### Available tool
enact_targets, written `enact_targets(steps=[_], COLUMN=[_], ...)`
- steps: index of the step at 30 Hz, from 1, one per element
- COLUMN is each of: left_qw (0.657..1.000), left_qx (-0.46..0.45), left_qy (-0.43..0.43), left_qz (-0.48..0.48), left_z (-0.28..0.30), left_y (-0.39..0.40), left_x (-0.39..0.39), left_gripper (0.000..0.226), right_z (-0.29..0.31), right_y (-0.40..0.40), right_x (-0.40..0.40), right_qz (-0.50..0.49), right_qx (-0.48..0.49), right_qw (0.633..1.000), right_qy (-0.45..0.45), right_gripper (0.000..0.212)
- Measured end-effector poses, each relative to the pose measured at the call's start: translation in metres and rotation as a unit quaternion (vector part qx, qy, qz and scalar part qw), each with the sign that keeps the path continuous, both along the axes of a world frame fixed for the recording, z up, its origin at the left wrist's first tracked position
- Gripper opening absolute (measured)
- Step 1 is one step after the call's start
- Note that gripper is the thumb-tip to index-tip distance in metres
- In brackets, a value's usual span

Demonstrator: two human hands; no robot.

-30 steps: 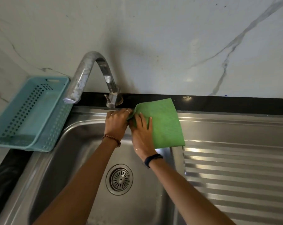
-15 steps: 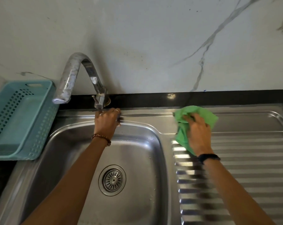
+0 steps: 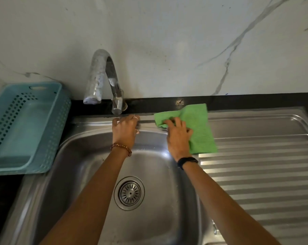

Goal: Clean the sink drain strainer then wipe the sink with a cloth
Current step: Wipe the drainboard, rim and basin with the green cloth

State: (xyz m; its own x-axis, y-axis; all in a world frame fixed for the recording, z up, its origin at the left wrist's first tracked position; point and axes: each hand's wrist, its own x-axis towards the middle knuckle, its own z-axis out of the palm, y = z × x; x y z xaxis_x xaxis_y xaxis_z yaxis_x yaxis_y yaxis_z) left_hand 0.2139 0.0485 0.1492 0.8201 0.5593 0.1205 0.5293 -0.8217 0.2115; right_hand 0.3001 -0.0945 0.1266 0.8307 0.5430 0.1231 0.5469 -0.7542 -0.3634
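Observation:
A green cloth (image 3: 199,128) lies on the back rim of the steel sink (image 3: 82,156), at the corner where the basin meets the ribbed drainboard. My right hand (image 3: 178,137) presses down on the cloth, fingers gripping its left part. My left hand (image 3: 125,129) rests on the back rim just below the tap base, fingers curled on the edge, holding nothing. The round metal drain strainer (image 3: 129,193) sits in the basin floor between my forearms.
A curved metal tap (image 3: 103,80) rises behind the basin, spout pointing left. A teal perforated plastic basket (image 3: 25,128) stands on the black counter at left. The ribbed drainboard (image 3: 266,174) stretches right. A marble wall stands behind.
My right hand has brought the cloth back left from the drainboard to the sink's back rim, and the cloth is spread flatter. My left hand has stayed on the rim.

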Motion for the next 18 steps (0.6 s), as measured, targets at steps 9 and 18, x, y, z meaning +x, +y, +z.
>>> enact_targets(steps=[9, 18], left_qw=[0.988, 0.971], left_qx=[0.031, -0.150], left_qy=[0.150, 0.105], left_qz=[-0.003, -0.152], left_z=[0.020, 0.013], left_y=[-0.027, -0.126], left_x=[0.005, 0.064], left_gripper=[0.047, 0.074], right_z=[0.006, 0.005], right_y=[-0.011, -0.142], right_x=[-0.001, 0.095], right_qz=[0.101, 0.006], right_qx=[-0.069, -0.132], right_qw=[0.991, 0.990], right_qy=[-0.044, -0.045], right_gripper=[0.052, 0.049])
